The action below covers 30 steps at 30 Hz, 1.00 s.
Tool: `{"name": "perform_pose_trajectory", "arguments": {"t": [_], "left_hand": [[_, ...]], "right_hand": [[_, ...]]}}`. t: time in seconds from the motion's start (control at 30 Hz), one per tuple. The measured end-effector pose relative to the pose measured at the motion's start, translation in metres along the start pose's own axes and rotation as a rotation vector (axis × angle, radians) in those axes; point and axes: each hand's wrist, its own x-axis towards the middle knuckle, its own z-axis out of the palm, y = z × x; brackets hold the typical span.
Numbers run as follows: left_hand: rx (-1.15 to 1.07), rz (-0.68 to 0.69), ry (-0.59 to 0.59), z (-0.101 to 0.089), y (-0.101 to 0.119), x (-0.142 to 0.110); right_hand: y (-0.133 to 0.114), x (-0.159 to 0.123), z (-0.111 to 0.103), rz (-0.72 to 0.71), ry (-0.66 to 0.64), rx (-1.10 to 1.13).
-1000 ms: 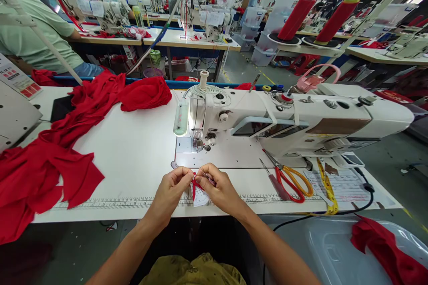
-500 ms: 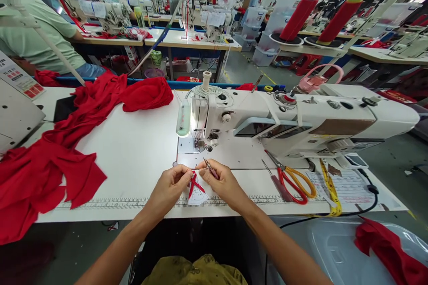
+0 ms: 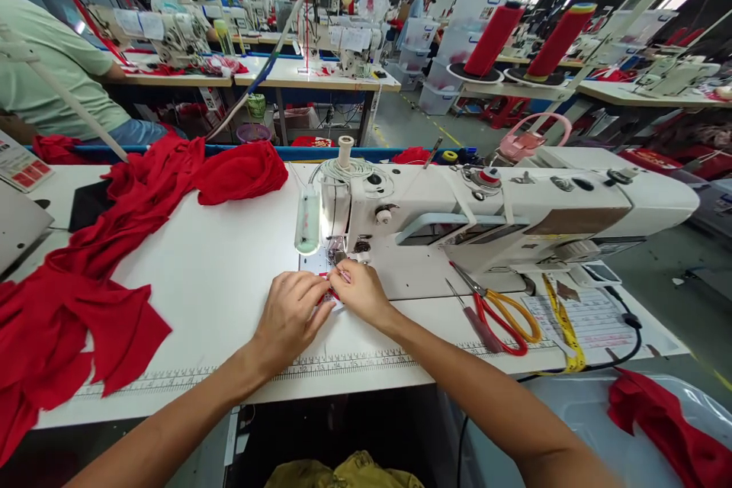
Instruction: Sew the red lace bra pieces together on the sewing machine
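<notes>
My left hand point(image 3: 293, 314) is closed at the front edge of a small white printed piece with red strips point(image 3: 335, 300), close to the sewing machine's needle area. Fingers hide most of the piece. My right hand point(image 3: 361, 291) touches its other side and pinches a slim pointed tool point(image 3: 344, 274); whether it is tweezers or snips I cannot make out. Just beyond both hands is the lit needle and presser foot point(image 3: 336, 255) of the white sewing machine point(image 3: 435, 202).
Orange-and-red-handled scissors point(image 3: 497, 305) and an awl point(image 3: 480, 328) lie right of my hands, beside a yellow tape measure point(image 3: 563, 324) and a paper sheet point(image 3: 606, 320). Red fabric point(image 3: 120, 244) covers the left. A clear bin point(image 3: 549, 427) stands below right. A co-worker point(image 3: 62, 69) sits far left.
Both hands have moved forward from the table's front ruler to the needle area, taking the white piece with red strips along. The pointed tool is still in my right hand. The view has shifted slightly.
</notes>
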Motion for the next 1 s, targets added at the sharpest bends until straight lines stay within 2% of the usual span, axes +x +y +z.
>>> {"name": "perform_pose_trajectory", "arguments": {"t": [0.1, 0.23, 0.4, 0.47, 0.8, 1.0], "left_hand": [[0.135, 0.102, -0.029, 0.007, -0.003, -0.006], [0.214, 0.133, -0.067, 0.010, -0.004, -0.005], [0.178, 0.126, -0.067, 0.009, -0.005, -0.003], [0.146, 0.124, -0.069, 0.010, -0.006, -0.004], [0.068, 0.079, -0.115, 0.012, -0.008, -0.005], [0.087, 0.075, -0.121, 0.013, -0.008, -0.004]], "right_hand": [[0.005, 0.001, -0.006, -0.048, -0.002, -0.128], [0.020, -0.007, -0.020, -0.150, -0.049, -0.228], [0.041, -0.011, -0.026, -0.493, -0.090, -0.390], [0.046, -0.009, -0.024, -0.562, -0.076, -0.414], [0.047, -0.007, -0.021, -0.501, -0.078, -0.330], [0.044, -0.008, -0.019, -0.502, -0.127, -0.355]]}}
